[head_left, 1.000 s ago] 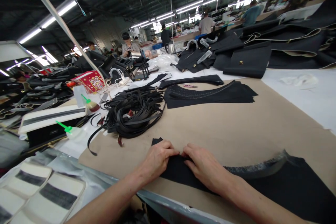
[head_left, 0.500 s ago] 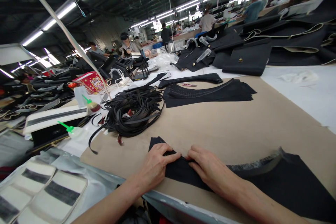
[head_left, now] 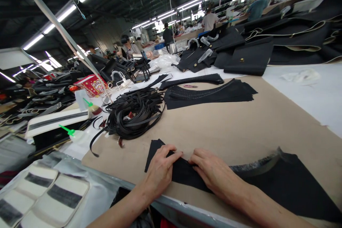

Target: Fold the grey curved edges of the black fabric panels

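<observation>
A long curved black leather piece (head_left: 269, 185) lies along the near edge of the brown cardboard-covered table (head_left: 235, 128). My left hand (head_left: 160, 169) lies on its left end, fingers flat and pressing down. My right hand (head_left: 211, 171) rests beside it, fingertips pressing the piece's upper edge where the two hands meet. Neither hand lifts the piece; both press it flat. The right end of the piece shows a greyish strip along its curved upper edge (head_left: 256, 166).
A tangle of black straps (head_left: 136, 114) lies beyond my hands, with a stack of curved black pieces (head_left: 208, 94) behind it. Green-tipped glue bottles (head_left: 74, 133) stand at the left. Black bags (head_left: 248, 57) pile up at the back right. Other people work at far tables.
More of the black piece's left end shows beyond my left hand. Both hands stay pressed on it, shifted slightly toward me.
</observation>
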Tool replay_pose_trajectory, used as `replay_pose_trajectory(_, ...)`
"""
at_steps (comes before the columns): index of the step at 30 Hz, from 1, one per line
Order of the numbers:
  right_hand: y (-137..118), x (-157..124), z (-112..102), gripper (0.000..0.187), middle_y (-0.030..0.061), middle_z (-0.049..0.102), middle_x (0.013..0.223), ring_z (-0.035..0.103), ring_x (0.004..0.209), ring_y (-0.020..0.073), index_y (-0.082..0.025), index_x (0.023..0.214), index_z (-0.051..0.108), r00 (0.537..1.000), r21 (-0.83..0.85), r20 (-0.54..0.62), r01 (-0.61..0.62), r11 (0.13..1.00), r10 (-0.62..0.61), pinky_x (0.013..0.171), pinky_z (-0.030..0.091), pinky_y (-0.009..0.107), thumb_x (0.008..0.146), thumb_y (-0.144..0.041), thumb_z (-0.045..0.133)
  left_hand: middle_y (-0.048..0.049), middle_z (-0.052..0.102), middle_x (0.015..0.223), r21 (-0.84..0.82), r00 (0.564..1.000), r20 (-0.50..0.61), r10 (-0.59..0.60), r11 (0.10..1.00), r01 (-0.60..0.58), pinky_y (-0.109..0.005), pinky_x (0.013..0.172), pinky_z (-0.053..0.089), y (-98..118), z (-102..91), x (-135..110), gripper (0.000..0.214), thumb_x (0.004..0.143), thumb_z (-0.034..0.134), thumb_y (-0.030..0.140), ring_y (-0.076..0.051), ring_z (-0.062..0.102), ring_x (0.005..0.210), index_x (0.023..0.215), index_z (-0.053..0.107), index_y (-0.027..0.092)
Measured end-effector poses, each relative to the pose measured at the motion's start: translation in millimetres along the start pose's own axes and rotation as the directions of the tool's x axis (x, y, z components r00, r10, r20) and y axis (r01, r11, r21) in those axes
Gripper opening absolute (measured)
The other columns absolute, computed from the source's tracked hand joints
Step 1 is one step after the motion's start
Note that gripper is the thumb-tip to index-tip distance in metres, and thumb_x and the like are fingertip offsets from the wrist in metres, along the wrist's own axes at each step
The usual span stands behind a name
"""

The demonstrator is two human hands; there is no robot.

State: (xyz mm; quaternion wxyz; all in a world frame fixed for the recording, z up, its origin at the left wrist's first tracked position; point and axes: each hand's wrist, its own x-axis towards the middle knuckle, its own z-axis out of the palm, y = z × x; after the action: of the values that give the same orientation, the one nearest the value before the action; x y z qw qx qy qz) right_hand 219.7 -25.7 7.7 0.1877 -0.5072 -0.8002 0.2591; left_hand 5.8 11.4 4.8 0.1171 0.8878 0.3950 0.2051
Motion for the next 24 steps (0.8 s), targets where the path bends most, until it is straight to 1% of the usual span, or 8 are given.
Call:
replay_pose_trajectory(4, -0.6, 0.4, -0.8, 0.021, 0.0055, 0.059, 0.095, 0.056, 0.091, 0.0192, -0.019, 0.093, 0.063, 1.000, -0.011, 0.005, 0.002, 1.000, -0.002, 0.082, 0.042, 0.031, 0.090, -0.013, 0.043, -0.0086, 0.063, 0.104, -0.066, 0.993, -0.069, -0.094, 0.994, 0.090, -0.035, 0.089, 0.051, -4.2, 5.0, 0.0, 0.040, 0.089, 0.036, 0.006, -0.018, 0.056, 0.099, 0.115, 0.063, 0.017)
replay_pose_trajectory(7, -1.5, 1.1, -1.5, 0.021, 0.0057, 0.059, 0.094, 0.056, 0.091, 0.0193, -0.019, 0.093, 0.064, 1.000, -0.018, 0.016, -0.007, 1.000, 0.007, 0.083, 0.042, 0.031, 0.090, -0.012, 0.044, -0.0078, 0.065, 0.102, -0.033, 0.999, -0.019, -0.026, 0.999, 0.026, -0.036, 0.087, 0.052, -11.3, 2.8, -1.6, 0.037, 0.089, 0.038, 0.006, -0.019, 0.058, 0.098, 0.110, 0.066, 0.018)
replay_pose_trajectory(10, -2.5, 1.2, -2.2, 0.021, 0.0055, 0.058, 0.093, 0.055, 0.091, 0.0192, -0.020, 0.091, 0.063, 1.000, -0.034, 0.006, -0.012, 0.999, 0.012, 0.082, 0.042, 0.031, 0.090, -0.013, 0.044, -0.0083, 0.067, 0.103, -0.001, 0.998, 0.026, 0.064, 0.998, -0.064, -0.037, 0.088, 0.052, -16.2, 0.5, -6.2, 0.036, 0.090, 0.039, 0.009, -0.019, 0.058, 0.098, 0.111, 0.066, 0.018)
replay_pose_trajectory(14, -3.1, 0.9, -3.0, 0.020, 0.0056, 0.059, 0.092, 0.054, 0.088, 0.0198, -0.020, 0.088, 0.063, 1.000, -0.081, 0.012, 0.003, 0.997, -0.002, 0.080, 0.041, 0.032, 0.090, -0.013, 0.045, -0.0101, 0.065, 0.117, 0.013, 0.994, 0.009, 0.110, 0.994, -0.110, -0.040, 0.097, 0.049, -20.2, -0.3, -15.1, 0.040, 0.090, 0.035, 0.006, -0.019, 0.056, 0.112, 0.117, 0.063, 0.016)
replay_pose_trajectory(17, -3.7, 0.7, -4.0, 0.020, 0.0055, 0.059, 0.092, 0.054, 0.088, 0.0198, -0.020, 0.088, 0.064, 1.000, -0.092, 0.006, 0.017, 0.996, -0.016, 0.080, 0.040, 0.032, 0.090, -0.013, 0.045, -0.0090, 0.065, 0.118, -0.023, 0.994, -0.007, 0.110, 0.994, -0.110, -0.041, 0.100, 0.047, -20.6, -2.4, -17.2, 0.040, 0.089, 0.035, 0.004, -0.018, 0.055, 0.115, 0.113, 0.064, 0.018)
replay_pose_trajectory(20, -5.5, 0.5, -5.8, 0.020, 0.0056, 0.060, 0.092, 0.054, 0.089, 0.0198, -0.020, 0.089, 0.064, 1.000, -0.098, 0.010, 0.023, 0.995, -0.022, 0.081, 0.040, 0.032, 0.090, -0.012, 0.045, -0.0080, 0.066, 0.113, -0.058, 0.999, 0.011, 0.031, 0.998, -0.030, -0.039, 0.098, 0.049, -16.7, -4.3, -14.0, 0.042, 0.089, 0.034, 0.005, -0.017, 0.057, 0.110, 0.118, 0.061, 0.019)
replay_pose_trajectory(22, -6.5, 0.7, -6.5, 0.020, 0.0060, 0.060, 0.093, 0.055, 0.089, 0.0201, -0.020, 0.089, 0.064, 1.000, -0.110, 0.017, 0.023, 0.994, -0.021, 0.080, 0.040, 0.032, 0.090, -0.012, 0.045, -0.0085, 0.065, 0.113, -0.025, 1.000, 0.030, 0.000, 1.000, 0.001, -0.039, 0.096, 0.050, -13.4, -3.7, -12.3, 0.045, 0.089, 0.034, 0.006, -0.018, 0.057, 0.108, 0.124, 0.058, 0.020)
replay_pose_trajectory(24, -6.4, 1.0, -6.0, 0.020, 0.0063, 0.060, 0.093, 0.055, 0.088, 0.0204, -0.019, 0.089, 0.064, 1.000, -0.123, 0.017, 0.026, 0.992, -0.024, 0.079, 0.040, 0.033, 0.090, -0.012, 0.045, -0.0097, 0.063, 0.117, 0.040, 0.998, 0.050, 0.038, 0.998, -0.040, -0.043, 0.098, 0.048, -11.7, -2.1, -13.1, 0.046, 0.088, 0.036, 0.007, -0.020, 0.055, 0.111, 0.127, 0.057, 0.021)
